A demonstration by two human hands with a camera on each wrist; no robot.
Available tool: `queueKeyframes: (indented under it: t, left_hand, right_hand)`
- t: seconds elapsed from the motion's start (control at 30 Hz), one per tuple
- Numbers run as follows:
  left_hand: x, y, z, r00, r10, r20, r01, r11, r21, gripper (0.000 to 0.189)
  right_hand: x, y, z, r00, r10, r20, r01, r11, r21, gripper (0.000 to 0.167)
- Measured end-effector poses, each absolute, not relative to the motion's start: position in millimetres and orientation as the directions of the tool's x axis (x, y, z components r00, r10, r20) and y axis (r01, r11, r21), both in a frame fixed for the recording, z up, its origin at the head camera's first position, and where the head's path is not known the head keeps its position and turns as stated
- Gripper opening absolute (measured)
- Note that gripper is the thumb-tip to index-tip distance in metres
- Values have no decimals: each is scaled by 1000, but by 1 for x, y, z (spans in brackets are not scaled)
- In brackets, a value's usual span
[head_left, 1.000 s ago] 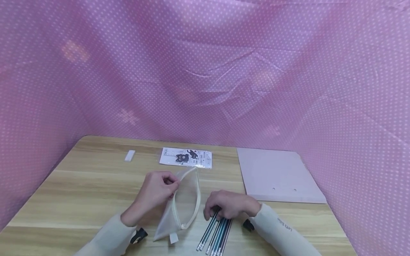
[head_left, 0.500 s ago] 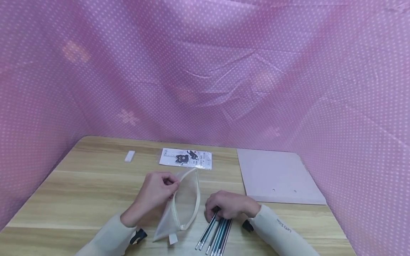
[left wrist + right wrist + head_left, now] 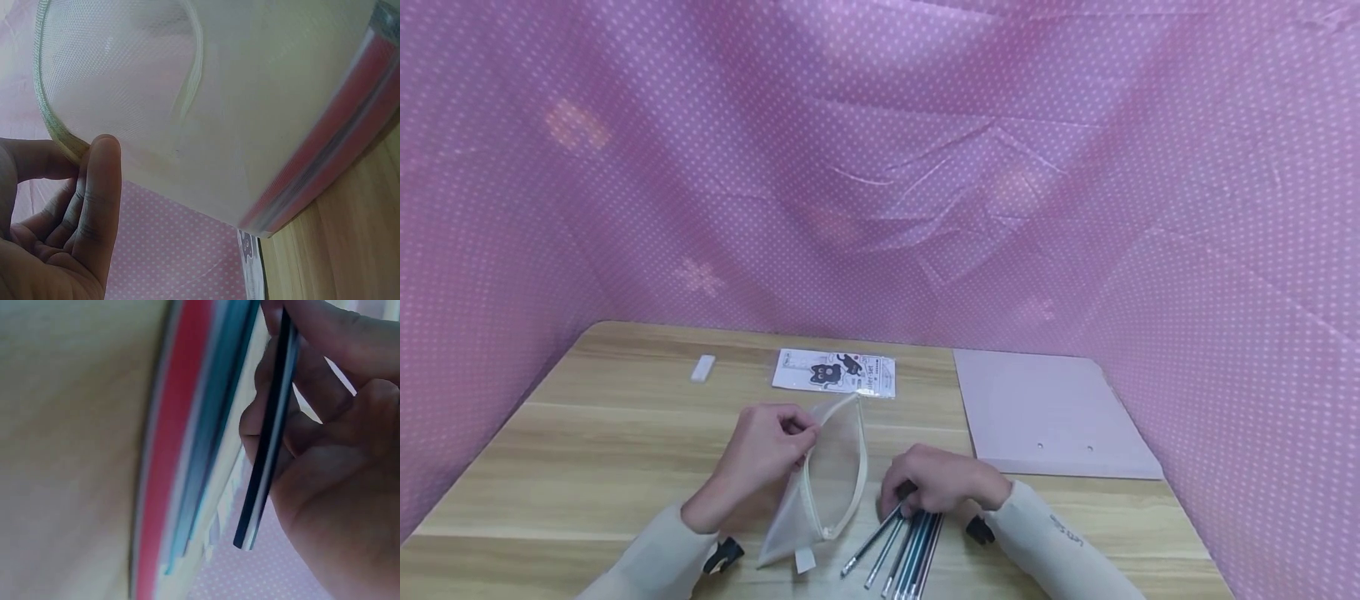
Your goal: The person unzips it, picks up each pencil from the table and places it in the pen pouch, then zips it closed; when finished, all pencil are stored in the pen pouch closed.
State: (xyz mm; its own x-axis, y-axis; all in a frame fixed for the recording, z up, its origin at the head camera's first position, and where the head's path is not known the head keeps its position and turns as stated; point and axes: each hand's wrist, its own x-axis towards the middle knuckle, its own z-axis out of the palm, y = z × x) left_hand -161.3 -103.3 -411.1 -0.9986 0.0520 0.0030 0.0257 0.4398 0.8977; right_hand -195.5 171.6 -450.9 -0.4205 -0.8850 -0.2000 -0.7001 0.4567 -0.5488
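Note:
My left hand (image 3: 769, 442) pinches the rim of a translucent mesh zip pouch (image 3: 786, 521) between thumb and fingers, its mouth spread toward the right. In the left wrist view, a long red-and-grey striped shape (image 3: 325, 144) runs along the pouch's lower side. My right hand (image 3: 936, 479) is right of the pouch, over a bunch of pencils (image 3: 917, 562). It pinches one dark pencil with a silver stripe (image 3: 265, 444), whose eraser end points down-left in the head view. Beneath it, red-striped and teal pencils (image 3: 172, 437) lie side by side on the table.
A packaged ruler set (image 3: 835, 372) with black cat pictures lies behind the pouch. A white eraser (image 3: 702, 368) is at the back left. The pale pink folder (image 3: 1052, 408) sits at the right, and a pink dotted curtain (image 3: 880, 208) surrounds the wooden table (image 3: 587, 467).
The dark pencil in my right hand has swung its eraser end leftward, apart from the other pencils. My left hand has stayed still on the pouch rim.

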Motion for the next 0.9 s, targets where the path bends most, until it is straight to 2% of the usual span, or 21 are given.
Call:
queueKeyframes:
  t: [0.1, 0.27, 0.6, 0.73, 0.9]
  left_hand:
    - [-161, -103, -412, -999, 51, 2, 25, 440, 898, 4]
    - [-162, -104, -412, -999, 47, 1, 22, 442, 897, 4]
    - [-162, -104, -411, -998, 49, 25, 45, 474, 879, 4]
    - [-162, -104, -411, -999, 51, 19, 41, 472, 881, 4]
    - [-161, -104, -410, -999, 48, 20, 40, 470, 882, 6]
  right_hand:
    - [-194, 172, -446, -458, -869, -186, -646, 469, -602, 29]
    - [-193, 174, -439, -470, -872, -139, -598, 430, -677, 26]
    - [-196, 182, -436, -423, -903, -82, -500, 308, -809, 23]
    - [-198, 184, -434, -465, -884, -50, -408, 263, -874, 24]
    - [-199, 182, -434, -530, -847, -42, -304, 236, -923, 33]
